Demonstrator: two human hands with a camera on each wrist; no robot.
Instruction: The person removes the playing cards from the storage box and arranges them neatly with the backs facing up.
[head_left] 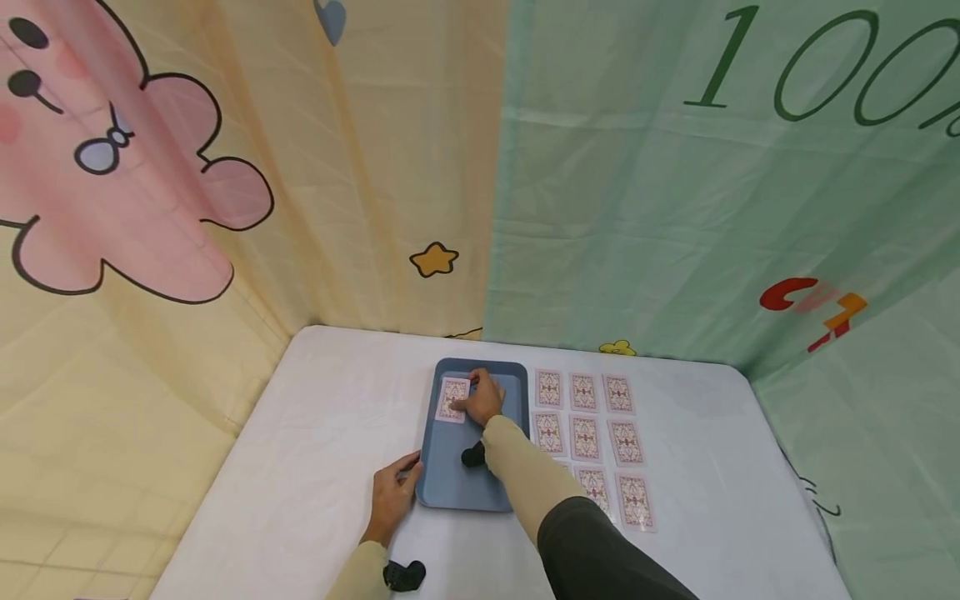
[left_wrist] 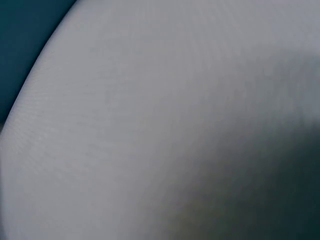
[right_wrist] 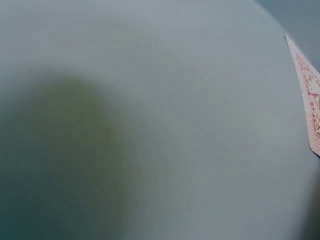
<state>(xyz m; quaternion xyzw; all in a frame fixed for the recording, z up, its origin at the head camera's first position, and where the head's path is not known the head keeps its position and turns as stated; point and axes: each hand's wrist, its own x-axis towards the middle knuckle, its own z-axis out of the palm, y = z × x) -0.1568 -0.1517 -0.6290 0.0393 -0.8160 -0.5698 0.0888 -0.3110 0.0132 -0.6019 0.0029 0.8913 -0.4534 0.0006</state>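
Note:
A red-and-white patterned playing card (head_left: pixel 452 400) lies back up in the upper left part of a blue-grey tray (head_left: pixel 468 492). My right hand (head_left: pixel 483 400) reaches over the tray and pinches this card at its right side, with the thumb across its patterned back. The right wrist view shows part of a patterned card (right_wrist: pixel 311 95) at its right edge. Beside the tray's lower left side, my left hand (head_left: pixel 393 497) touches the rim with fairly straight fingers. The left wrist view is mostly blurred white, with a dark blue-green edge at upper left.
Right of the tray, several matching cards (head_left: pixel 585 437) lie back up in rows; my right sleeve (head_left: pixel 528 475) hides some of the nearest ones. A white cloth (head_left: pixel 337 392) covers the table, and printed curtains (head_left: pixel 600 208) hang around its back and sides.

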